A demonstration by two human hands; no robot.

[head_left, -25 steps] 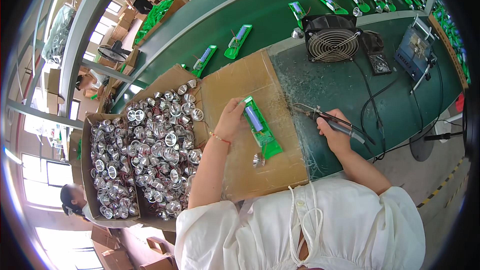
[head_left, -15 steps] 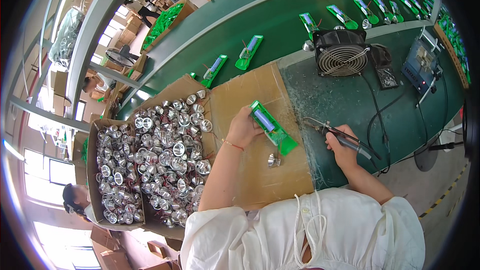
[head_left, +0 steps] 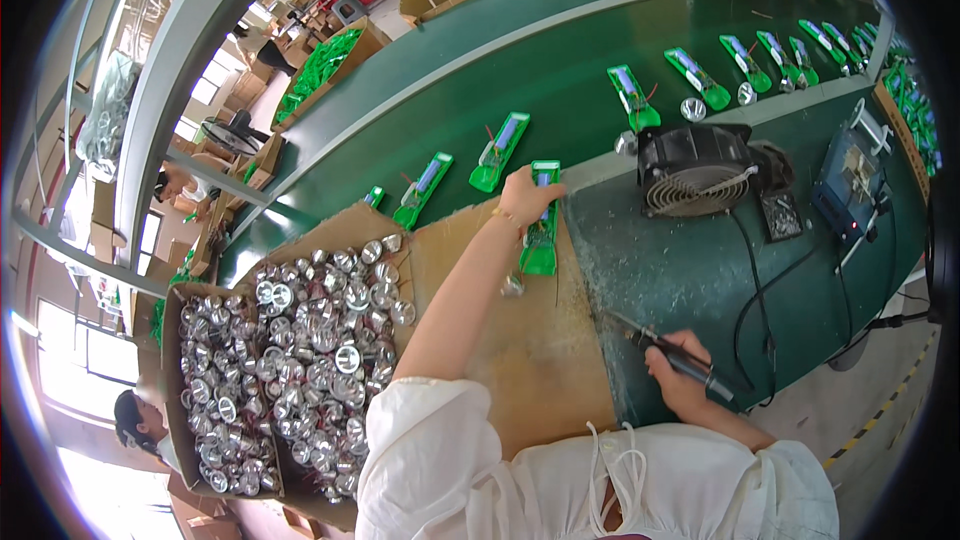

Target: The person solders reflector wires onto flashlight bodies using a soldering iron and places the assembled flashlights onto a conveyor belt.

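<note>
My left hand is stretched far forward and grips a long green plastic part with a circuit strip, at the edge of the green conveyor belt. A small silver reflector cup lies on the cardboard sheet under my left forearm. Near my body my right hand holds a dark soldering iron, its tip pointing left over the cardboard's right edge.
Several similar green parts lie in a row on the belt. A cardboard box of many silver reflector cups is at my left. A black fan, a soldering station and cables sit at right. Other people work at far left.
My left hand has carried the green part from the cardboard forward to the belt's edge. My right hand with the soldering iron has drawn back toward my body.
</note>
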